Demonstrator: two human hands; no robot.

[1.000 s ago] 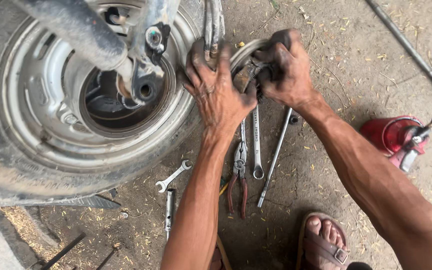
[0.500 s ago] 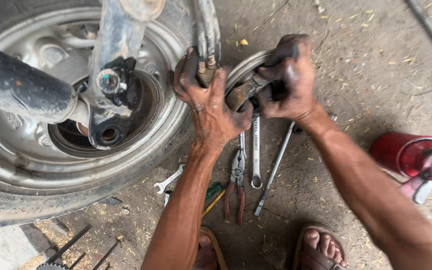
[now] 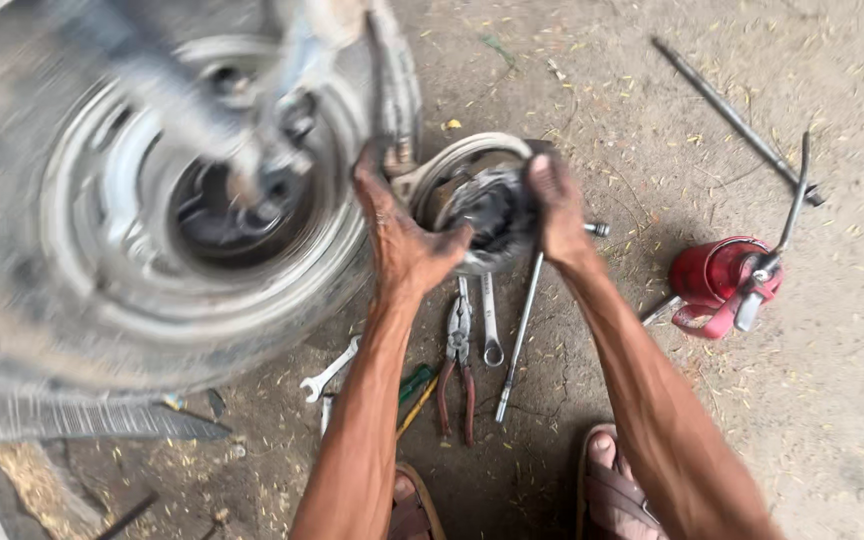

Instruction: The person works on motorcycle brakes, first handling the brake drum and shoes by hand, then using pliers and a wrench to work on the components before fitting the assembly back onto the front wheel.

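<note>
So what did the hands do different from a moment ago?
Both hands, left and right, have pulled the round drum part out from beside the wheel, and it now sits between them over the ground. The right hand has slid to its right edge. The wheel looks blurred now. The pliers, spanners and red oil can lie as before.

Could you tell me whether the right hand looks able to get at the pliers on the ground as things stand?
Probably not at once: the right hand grips the round brake plate with the left hand. The pliers lie uncovered just below.
</note>
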